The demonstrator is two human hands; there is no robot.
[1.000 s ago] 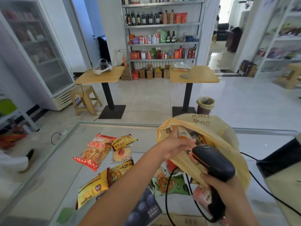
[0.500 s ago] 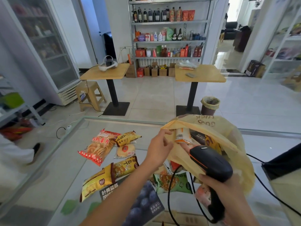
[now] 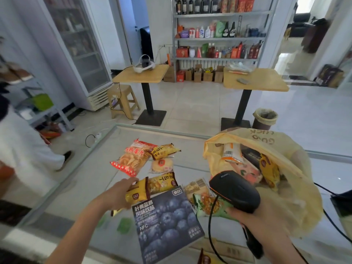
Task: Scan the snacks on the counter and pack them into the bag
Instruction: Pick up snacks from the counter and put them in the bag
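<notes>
Right hand [image 3: 266, 221] nearest, wrapped round black scanner [image 3: 235, 190], nose aimed forward-left. Left hand [image 3: 118, 195] at near-left end of yellow snack pack [image 3: 152, 188], fingers loosely spread, closure unclear under blur. Pack's long axis left-near to right-far, pointing toward scanner. Beyond: red chip bag [image 3: 131, 159] on glass counter [image 3: 80, 180]; yellow bag [image 3: 276, 149] far right, mouth gaping.

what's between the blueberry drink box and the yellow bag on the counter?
Head view: between the blueberry drink box and yellow bag lie a green snack packet and the scanner in the right hand.
</notes>
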